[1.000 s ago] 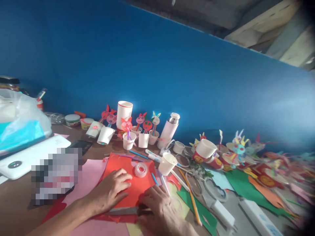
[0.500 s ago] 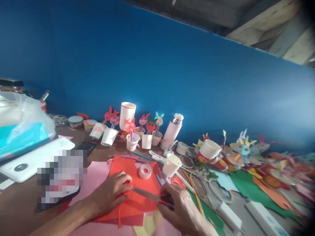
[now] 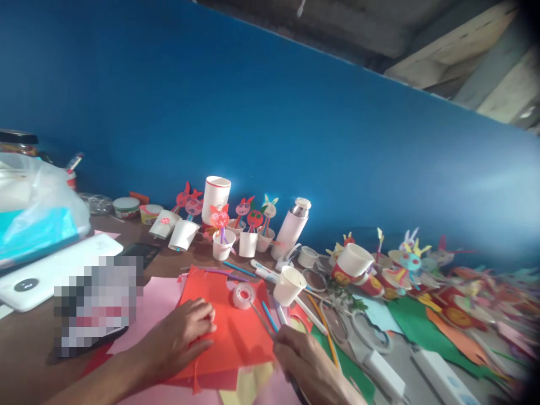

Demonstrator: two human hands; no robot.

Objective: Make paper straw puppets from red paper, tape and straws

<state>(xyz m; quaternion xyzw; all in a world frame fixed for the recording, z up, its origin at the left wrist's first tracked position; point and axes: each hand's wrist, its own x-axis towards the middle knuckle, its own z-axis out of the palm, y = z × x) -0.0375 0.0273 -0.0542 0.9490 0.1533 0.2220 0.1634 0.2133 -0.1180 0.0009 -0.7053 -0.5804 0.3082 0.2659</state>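
Observation:
My left hand (image 3: 183, 332) rests on a sheet of red paper (image 3: 242, 343), its fingers slightly bent and the thumb apart. My right hand (image 3: 304, 354) is wrapped round a pair of scissors (image 3: 264, 322), at the right edge of the red paper. The narrow blades point up and left towards a clear roll of tape (image 3: 243, 296) on the sheet. Much of the handles is hidden in my fist. Pink paper (image 3: 154, 301) and yellow paper (image 3: 248, 382) lie partly under the red sheet. Close by my right hand are a blue stick (image 3: 270, 316) and a white paper cup (image 3: 289, 286).
Behind stand paper cups with paper animal heads (image 3: 219, 216), a stack of cups (image 3: 216, 199) and a thermos (image 3: 291, 228). On the right lie green paper (image 3: 417, 318), a power strip (image 3: 445, 377) and more cup figures. A white device (image 3: 63, 270) and plastic bag (image 3: 46, 191) are left.
The scissors have turned from pointing left to pointing up and left, their tips now close to the tape roll. My left hand has shifted slightly left and down in view.

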